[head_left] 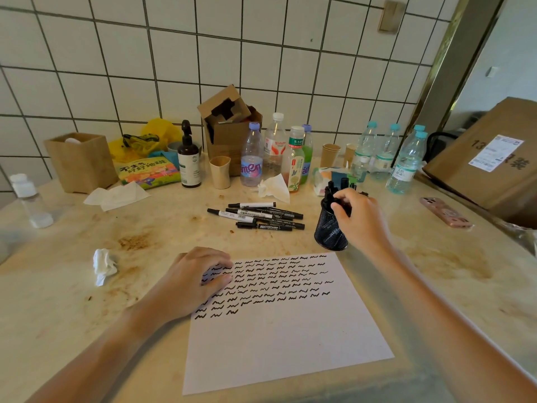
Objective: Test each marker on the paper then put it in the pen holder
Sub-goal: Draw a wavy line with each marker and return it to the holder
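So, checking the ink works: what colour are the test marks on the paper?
Black squiggles, in rows across the upper part of the white paper; seen in the head view.

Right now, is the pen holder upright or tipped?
Tipped: the pen holder leans left under the right hand.

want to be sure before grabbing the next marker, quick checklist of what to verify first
1. Paper pinned by left hand: ok.
2. Blank space left on the paper below the squiggles: ok.
3. Pen holder upright on the table: ok.
4. Right hand free of the marker it is dropping in: cannot tell, fingers hide it.
5. Untested markers lying apart from the holder: ok.
6. Their caps on: ok where visible.
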